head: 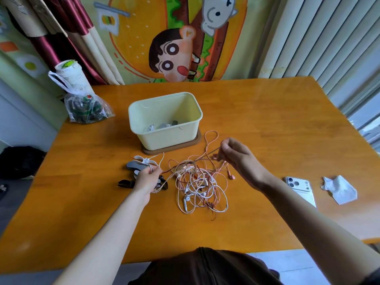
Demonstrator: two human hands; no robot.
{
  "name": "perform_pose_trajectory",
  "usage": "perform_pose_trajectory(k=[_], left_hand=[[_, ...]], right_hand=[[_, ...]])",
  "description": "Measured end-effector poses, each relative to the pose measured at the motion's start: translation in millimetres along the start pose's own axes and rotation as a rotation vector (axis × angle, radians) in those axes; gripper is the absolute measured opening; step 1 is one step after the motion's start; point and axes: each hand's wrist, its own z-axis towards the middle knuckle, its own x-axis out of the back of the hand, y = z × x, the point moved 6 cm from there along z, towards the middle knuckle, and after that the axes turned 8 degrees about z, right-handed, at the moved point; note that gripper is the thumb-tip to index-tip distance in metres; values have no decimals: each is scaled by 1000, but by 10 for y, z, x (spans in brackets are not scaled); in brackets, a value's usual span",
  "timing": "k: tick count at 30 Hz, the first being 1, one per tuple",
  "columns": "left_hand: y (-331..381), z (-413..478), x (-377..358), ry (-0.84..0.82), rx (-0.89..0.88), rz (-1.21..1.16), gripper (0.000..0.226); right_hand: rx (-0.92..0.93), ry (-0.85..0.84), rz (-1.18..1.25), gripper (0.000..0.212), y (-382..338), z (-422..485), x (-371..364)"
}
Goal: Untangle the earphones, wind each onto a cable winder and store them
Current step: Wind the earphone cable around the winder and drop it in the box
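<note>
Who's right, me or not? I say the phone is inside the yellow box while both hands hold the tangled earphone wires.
Not quite: the phone lies on the table, outside the yellow box, as the head view shows. The left hand and right hand do hold the tangled earphone wires.

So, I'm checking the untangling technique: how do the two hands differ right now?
The left hand lies low by the cable winders, gripping cords; the right hand is raised above the tangle, pinching one cord taut. Both hold cords from that tangle.
</note>
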Motion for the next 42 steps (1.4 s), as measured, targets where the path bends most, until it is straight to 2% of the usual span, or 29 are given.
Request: perform_pose_trajectory(k=[2,4,6,9,11,14,17,20,24,26,28,31,39,42], left_hand=[[51,14,-30,-4,-27,13,9],[138,16,-41,-2,-67,3,9],[252,-21,-29,-3,-123,-26,9],[460,-145,-43,-67,-211,-89,7],[610,-260,-99,-184,-270,-103,11],[818,-447,-219,-366,-356,-62,22],[951,-593,-286,-459,-408,-11,24],[981,-588,-217,-444,-427,-17,24],[912,-483,-98,-366,-418,-26,25],[878,-445,-84,-344,-414,-42,25],[806,-382,-64,-313,-396,-39,23],[637,-283,-58,-273,-375,1,21],[233,-202,-88,-270,-324,49,19],[369,-263,8,-200,-356,-99,18]], right_hand=[[17,85,205,25,-8,26,35],[36,160,147,23,-22,31,84],[36,127,-207,20,-24,28,115],[-104,-60,-895,20,233,29,116],[-132,-101,-1001,21,368,21,83],[-52,-75,-874,46,307,60,-103],[-32,-90,-706,39,207,123,-324],[6,-127,-531,15,120,142,-411],[-98,-309,-233,25,136,56,-489],[-175,-322,-95,31,124,7,-505],[-146,-206,-138,38,56,39,-395],[-73,18,-115,37,-76,94,-125],[73,328,177,35,-208,98,233],[110,438,185,35,-217,99,338]])
